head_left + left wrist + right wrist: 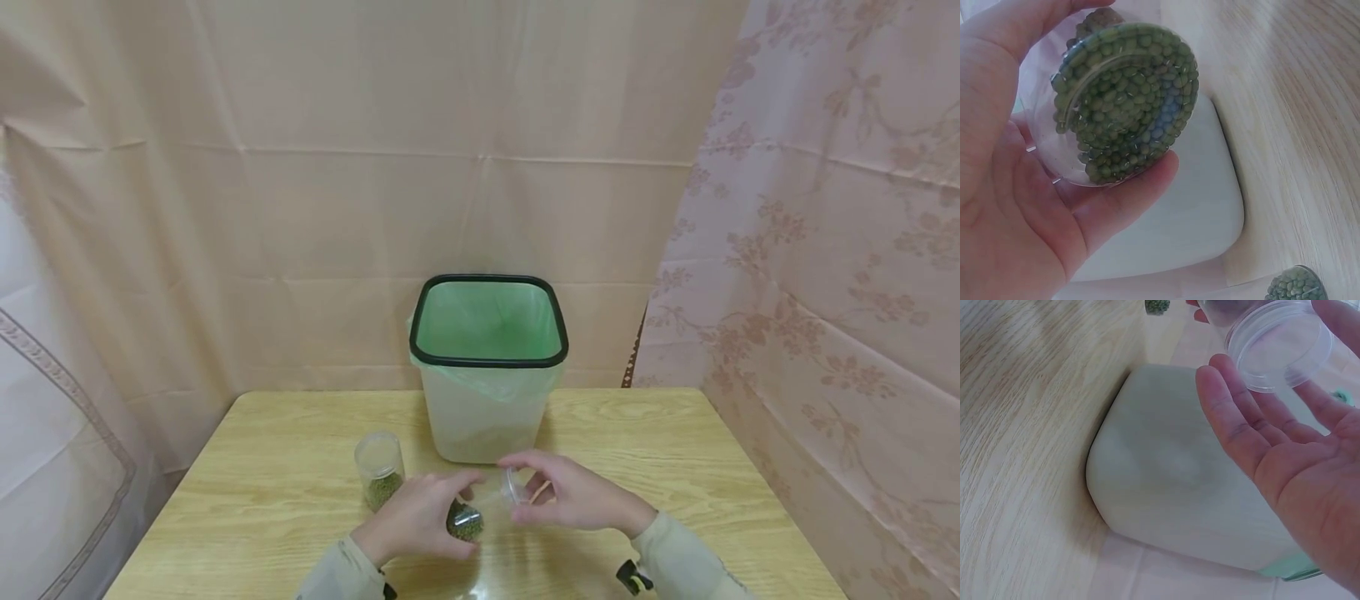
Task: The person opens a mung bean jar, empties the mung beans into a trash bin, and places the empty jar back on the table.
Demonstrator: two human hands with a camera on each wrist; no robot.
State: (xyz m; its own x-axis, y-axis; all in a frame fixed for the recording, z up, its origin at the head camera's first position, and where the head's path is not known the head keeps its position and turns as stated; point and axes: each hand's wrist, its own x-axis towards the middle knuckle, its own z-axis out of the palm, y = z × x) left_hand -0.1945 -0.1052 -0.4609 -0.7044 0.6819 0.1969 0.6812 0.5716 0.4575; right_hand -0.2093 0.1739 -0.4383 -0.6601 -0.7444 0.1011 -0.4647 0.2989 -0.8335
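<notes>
My left hand (416, 518) grips a clear jar (467, 522) partly filled with green beans. The jar is tipped on its side; in the left wrist view its round base and the beans (1129, 94) face the camera, with thumb and fingers around the wall. To its right, my right hand (570, 493) holds a clear round lid (513, 487) by its edge between thumb and fingers. The right wrist view has the lid (1282, 347) facing the jar's mouth end, which it overlaps there.
A second clear jar (379, 460) with green beans stands upright left of my left hand. Behind both hands is a pale waste bin (483, 421) with a black rim and green liner. All stand on a wooden table (300, 467), with curtains (337, 208) around it.
</notes>
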